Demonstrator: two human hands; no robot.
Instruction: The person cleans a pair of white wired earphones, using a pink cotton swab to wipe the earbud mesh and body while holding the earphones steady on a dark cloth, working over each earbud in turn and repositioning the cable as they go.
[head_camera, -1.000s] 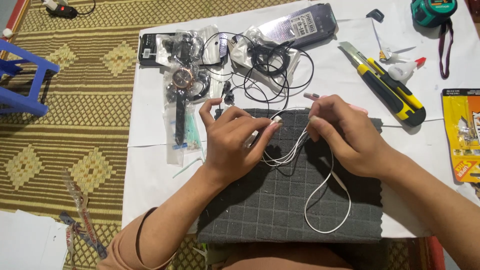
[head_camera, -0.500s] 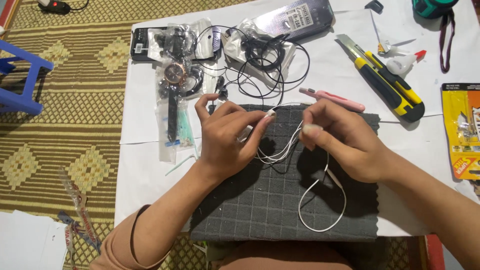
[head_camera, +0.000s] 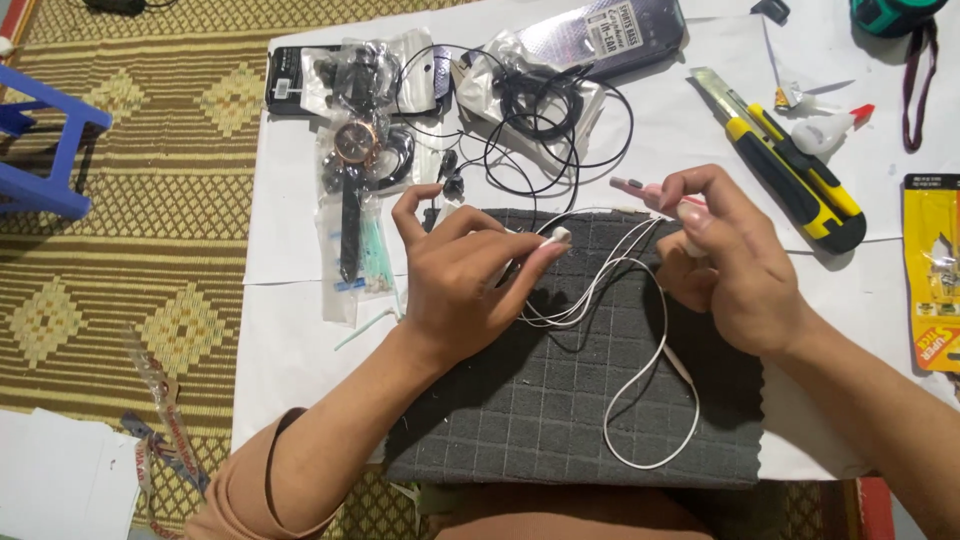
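Black earphone cables (head_camera: 540, 120) and a utility knife (head_camera: 790, 165) crowd the far side; the grey mat's (head_camera: 530, 420) near half lies open.

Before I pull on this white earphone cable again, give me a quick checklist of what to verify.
1. Left hand pinches the white earbud: ok.
2. Right hand grips the white cable end: ok.
3. Cable free of knots: cannot tell, strands bunch between the hands.
4. Loop lies on the grey mat: ok.
5. Black earphone cords apart from the white cable: ok.
6. Utility knife blade retracted: cannot tell.

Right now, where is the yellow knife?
In the head view, the yellow knife lies on the white paper, upper right, beyond the right hand, beside the glue tube.
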